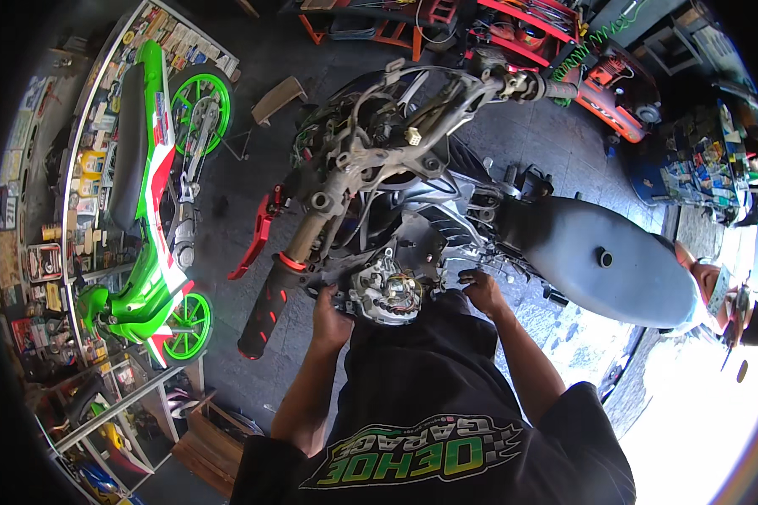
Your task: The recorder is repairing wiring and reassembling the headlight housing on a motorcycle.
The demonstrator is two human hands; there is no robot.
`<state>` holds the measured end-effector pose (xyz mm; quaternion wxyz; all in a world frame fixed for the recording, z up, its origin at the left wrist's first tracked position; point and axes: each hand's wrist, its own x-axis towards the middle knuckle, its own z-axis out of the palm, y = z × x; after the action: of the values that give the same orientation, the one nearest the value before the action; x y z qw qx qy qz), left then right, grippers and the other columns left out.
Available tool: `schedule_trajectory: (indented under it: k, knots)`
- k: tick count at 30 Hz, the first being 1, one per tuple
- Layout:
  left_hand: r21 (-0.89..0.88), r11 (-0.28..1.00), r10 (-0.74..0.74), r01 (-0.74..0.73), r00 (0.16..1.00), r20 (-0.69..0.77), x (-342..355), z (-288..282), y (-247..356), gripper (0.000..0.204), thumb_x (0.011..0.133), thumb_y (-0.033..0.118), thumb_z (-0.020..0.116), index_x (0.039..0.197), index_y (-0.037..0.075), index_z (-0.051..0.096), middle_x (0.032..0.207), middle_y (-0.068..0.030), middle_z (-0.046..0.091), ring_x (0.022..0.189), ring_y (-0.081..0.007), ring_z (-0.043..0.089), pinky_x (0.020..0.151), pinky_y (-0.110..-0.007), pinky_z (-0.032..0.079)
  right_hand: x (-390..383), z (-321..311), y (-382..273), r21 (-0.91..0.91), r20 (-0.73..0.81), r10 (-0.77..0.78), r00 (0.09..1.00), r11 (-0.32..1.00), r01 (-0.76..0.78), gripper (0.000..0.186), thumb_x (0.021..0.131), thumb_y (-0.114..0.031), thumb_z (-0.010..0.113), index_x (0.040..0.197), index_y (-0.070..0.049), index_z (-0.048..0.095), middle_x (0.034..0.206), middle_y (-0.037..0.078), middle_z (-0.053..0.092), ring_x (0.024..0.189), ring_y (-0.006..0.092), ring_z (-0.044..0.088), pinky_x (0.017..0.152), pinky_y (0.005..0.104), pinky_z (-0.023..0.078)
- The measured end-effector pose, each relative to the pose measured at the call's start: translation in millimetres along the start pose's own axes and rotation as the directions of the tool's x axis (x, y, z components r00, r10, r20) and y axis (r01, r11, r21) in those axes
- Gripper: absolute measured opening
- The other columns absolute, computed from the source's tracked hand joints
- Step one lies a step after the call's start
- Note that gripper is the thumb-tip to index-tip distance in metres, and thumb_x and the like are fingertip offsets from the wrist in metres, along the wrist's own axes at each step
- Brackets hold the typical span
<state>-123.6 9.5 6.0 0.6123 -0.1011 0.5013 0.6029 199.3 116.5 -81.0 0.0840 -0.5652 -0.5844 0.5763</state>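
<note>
- At my far left I see a shelf frame [126,406] and a green motorcycle [152,261]; they are well apart from the work, with dark open floor [244,202] before the next machine.
- Then comes a red lever [258,236], and the black-and-red grip [265,316] of the handlebar. The grip ends close beside the left forearm, so for me this is the edge to respect on this side.
- The left hand [332,310] is at the left edge of the round metal part [386,295], with its fingers curled; I cannot tell whether they grip it.
- This part, with wires showing on its face, is between my two hands, close before the body. I judge that the step in hand is close work on it, and that the next move calls for a steady left hand and a small, exact right one.
- The right hand [484,295] has thumb and fingertips near together; I cannot tell if they pinch something.
- Just above is the stripped motorcycle [484,206], which limits lifting; below its long seat [615,261], bright floor gives me more room.
</note>
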Motion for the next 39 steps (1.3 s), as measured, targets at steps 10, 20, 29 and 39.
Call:
schedule_trajectory:
  k: [10,20,29,39]
  knots:
    - [-0.100,0.969,-0.223,0.224,0.975,0.014,-29.2,37.1,-0.5,0.053,0.089,0.042,0.053,0.130,0.007,0.058,0.126,-0.0109,0.065,0.120,-0.0296,0.060,0.104,-0.048,0.047,-26.7,-17.7,51.1,0.644,-0.032,0.380,0.925,0.715,-0.272,0.053,0.096,-0.040,0.056,0.135,-0.004,0.057,0.114,0.011,0.069,0.112,0.0285,0.063,0.100,0.0322,0.045]
    - [-0.136,0.909,-0.332,0.394,0.882,0.333,-66.2,83.2,-9.5,0.068,0.095,0.055,0.045,0.142,0.006,0.047,0.145,-0.0158,0.051,0.128,-0.0352,0.054,0.104,-0.055,0.047,-54.5,-80.4,-39.9,0.981,-0.169,-0.104,0.980,-0.113,0.157,0.072,0.097,-0.057,0.050,0.138,0.002,0.049,0.131,0.021,0.060,0.120,0.0346,0.059,0.105,0.0477,0.046]
    - [-0.033,0.940,-0.317,0.339,0.906,0.281,-70.4,77.5,-2.9,0.080,0.092,0.066,0.041,0.147,0.009,0.041,0.145,-0.0139,0.049,0.129,-0.0345,0.051,0.100,-0.056,0.048,-63.5,-95.5,-54.0,0.978,-0.208,-0.126,0.970,-0.058,0.202,0.082,0.093,-0.069,0.045,0.139,-0.001,0.047,0.126,0.017,0.062,0.118,0.0334,0.060,0.104,0.0489,0.047]
    - [-0.003,0.958,-0.280,0.287,0.939,0.201,-73.7,87.6,7.2,0.086,0.086,0.071,0.051,0.147,0.011,0.041,0.148,-0.0132,0.045,0.135,-0.0325,0.042,0.107,-0.052,0.039,-89.6,-100.0,-86.7,0.942,-0.277,-0.205,0.939,0.137,0.308,0.098,0.087,-0.078,0.046,0.146,0.000,0.037,0.137,0.019,0.053,0.125,0.0331,0.055,0.106,0.0482,0.045]
